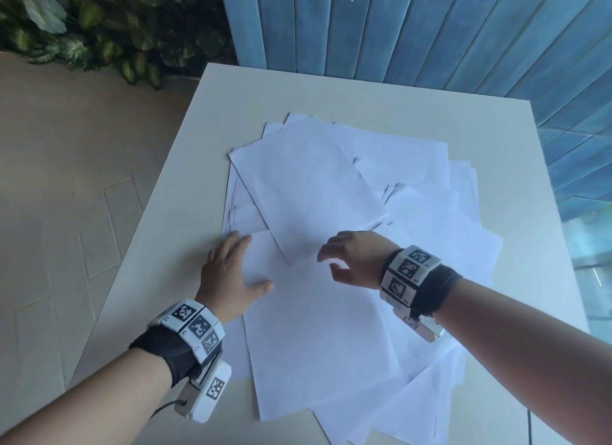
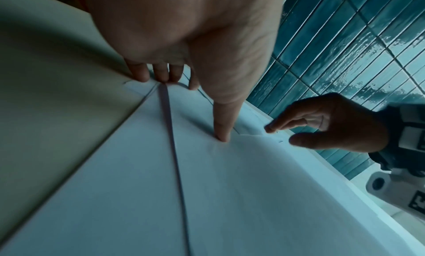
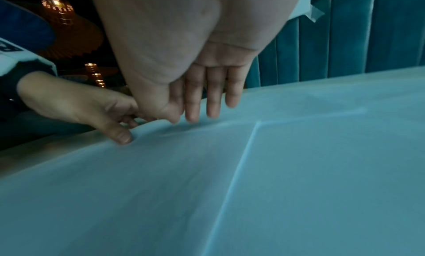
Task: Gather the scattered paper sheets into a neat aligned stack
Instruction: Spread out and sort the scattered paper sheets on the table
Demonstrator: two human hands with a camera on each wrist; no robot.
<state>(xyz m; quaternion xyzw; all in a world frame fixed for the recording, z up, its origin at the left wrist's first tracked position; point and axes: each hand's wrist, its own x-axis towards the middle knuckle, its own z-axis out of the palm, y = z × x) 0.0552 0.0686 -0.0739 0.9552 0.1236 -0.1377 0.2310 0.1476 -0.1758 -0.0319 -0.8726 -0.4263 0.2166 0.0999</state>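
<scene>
Several white paper sheets [image 1: 331, 196] lie fanned and overlapping at odd angles across the cream table [image 1: 381, 103]. My left hand [image 1: 228, 269] lies flat on the pile's left edge, fingers straight, thumb spread out onto a sheet. In the left wrist view its fingertips [image 2: 140, 76] and thumb tip press down on paper [image 2: 230, 187]. My right hand [image 1: 351, 256] hovers over the middle of the pile, fingers loosely extended toward the left hand, nothing held. In the right wrist view its fingers [image 3: 211, 100] hang straight just above the sheets [image 3: 276, 187], with the left hand [image 3: 92, 110] beyond.
A blue tiled wall [image 1: 430, 30] stands behind the table and on the right. Leafy plants [image 1: 99, 30] fill the far left corner above a beige floor [image 1: 49, 196]. The table's left edge runs close to my left hand. A dark cable [image 1: 530, 428] hangs at the near right.
</scene>
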